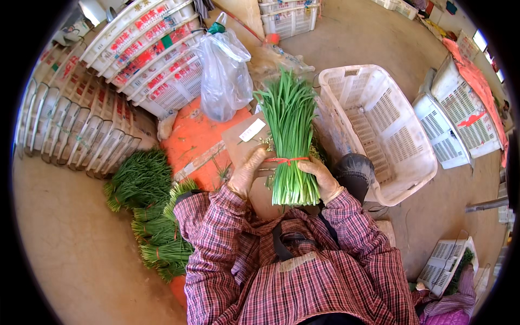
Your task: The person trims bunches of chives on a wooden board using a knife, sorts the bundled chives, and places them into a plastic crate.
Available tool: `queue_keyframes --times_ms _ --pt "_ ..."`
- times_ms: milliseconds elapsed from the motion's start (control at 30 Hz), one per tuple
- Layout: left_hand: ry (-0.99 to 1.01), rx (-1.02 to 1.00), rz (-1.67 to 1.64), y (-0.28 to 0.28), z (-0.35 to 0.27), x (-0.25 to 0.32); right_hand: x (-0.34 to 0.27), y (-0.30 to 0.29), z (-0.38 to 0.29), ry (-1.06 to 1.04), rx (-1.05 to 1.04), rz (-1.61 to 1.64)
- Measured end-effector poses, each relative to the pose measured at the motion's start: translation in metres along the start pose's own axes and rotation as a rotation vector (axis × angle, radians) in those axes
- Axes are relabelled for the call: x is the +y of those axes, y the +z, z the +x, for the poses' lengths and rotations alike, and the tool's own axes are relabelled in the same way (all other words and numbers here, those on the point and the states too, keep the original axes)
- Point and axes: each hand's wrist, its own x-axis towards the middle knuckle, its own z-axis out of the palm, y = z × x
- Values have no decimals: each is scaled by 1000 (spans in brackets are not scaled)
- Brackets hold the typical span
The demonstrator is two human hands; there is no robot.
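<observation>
A thick bundle of long green leaves, apparently garlic chives (pixel 290 122), stands in front of me, cut stem ends towards my body and leaf tips away. A red tie (pixel 286 160) goes round its lower part. My left hand (pixel 248 170), in a thin translucent glove, is at the left side of the bundle by the tie, its fingers partly hidden. My right hand (pixel 321 176), gloved too, holds the bundle's right side just below the tie. Under the bundle lies a brown board (pixel 237 140) with a white paper strip (pixel 252 130) bearing writing.
Tied green bundles (pixel 158 231) lie at left beside an orange sheet (pixel 191 138). Stacked white crates (pixel 150 53) and a plastic bag (pixel 225 77) stand beyond. An open white crate (pixel 378 122) is at right. Another person's sleeve (pixel 457 298) shows lower right beside a crate.
</observation>
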Motion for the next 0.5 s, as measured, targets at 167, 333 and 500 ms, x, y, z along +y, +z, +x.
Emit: queue_keyframes --times_ms 167,333,500 --pt "-2 134 -84 -22 1 -16 -2 4 -3 32 -50 85" --pt "101 388 -323 -40 11 -36 7 -9 -5 64 -90 194" --pt "-157 -107 -295 -36 -6 -60 22 -13 -6 10 -44 317"
